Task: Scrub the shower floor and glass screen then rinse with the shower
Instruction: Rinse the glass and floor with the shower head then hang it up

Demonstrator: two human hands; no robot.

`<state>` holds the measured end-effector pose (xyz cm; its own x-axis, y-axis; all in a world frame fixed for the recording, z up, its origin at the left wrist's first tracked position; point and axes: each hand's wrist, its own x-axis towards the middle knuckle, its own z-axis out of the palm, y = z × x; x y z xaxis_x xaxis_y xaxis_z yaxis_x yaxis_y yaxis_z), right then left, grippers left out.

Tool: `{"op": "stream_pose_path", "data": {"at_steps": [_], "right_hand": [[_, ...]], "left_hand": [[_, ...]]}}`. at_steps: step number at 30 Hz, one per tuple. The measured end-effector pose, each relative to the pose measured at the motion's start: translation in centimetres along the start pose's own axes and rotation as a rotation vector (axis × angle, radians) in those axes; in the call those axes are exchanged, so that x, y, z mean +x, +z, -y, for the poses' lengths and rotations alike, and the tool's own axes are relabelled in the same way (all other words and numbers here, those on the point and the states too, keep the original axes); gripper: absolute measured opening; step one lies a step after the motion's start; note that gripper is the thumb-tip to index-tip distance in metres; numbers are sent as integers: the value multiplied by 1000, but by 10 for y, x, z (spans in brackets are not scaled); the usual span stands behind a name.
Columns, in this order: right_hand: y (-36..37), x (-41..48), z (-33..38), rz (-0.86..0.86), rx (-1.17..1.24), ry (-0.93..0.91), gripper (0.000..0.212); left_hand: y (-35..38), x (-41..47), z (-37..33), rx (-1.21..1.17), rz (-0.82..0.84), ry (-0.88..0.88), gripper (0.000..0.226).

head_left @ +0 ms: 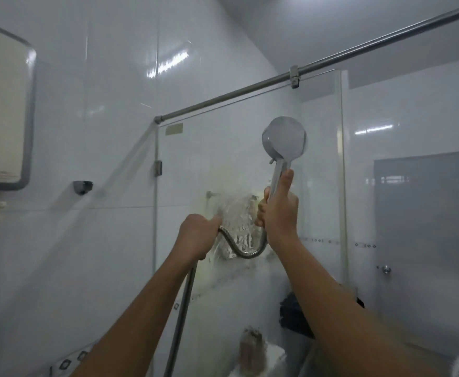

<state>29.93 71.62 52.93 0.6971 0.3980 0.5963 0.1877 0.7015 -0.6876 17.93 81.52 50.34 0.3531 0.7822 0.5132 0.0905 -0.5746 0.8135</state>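
My right hand [278, 206] grips the handle of a chrome shower head [284, 140], raised with its round face turned toward the glass screen [250, 164]. Water splashes on the glass between my hands [236, 216]. My left hand [197, 235] holds the metal shower hose [180, 317], which loops from the handle down past my left forearm. The shower floor is out of view.
A steel rail [250, 88] runs along the top of the screen to the tiled wall [100, 104]. A water heater [2, 104] hangs at the left. A grey door [427, 240] and a dark cloth [293, 314] show through the glass.
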Motion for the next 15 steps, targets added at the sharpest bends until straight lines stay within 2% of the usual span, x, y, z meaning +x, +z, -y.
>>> {"op": "stream_pose_path", "data": {"at_steps": [8, 15], "right_hand": [[24, 28, 26, 20, 40, -57, 65], [44, 45, 40, 39, 92, -52, 64]], "left_hand": [[-16, 21, -26, -73, -49, 105, 29], [-25, 39, -39, -78, -101, 120, 27]]}}
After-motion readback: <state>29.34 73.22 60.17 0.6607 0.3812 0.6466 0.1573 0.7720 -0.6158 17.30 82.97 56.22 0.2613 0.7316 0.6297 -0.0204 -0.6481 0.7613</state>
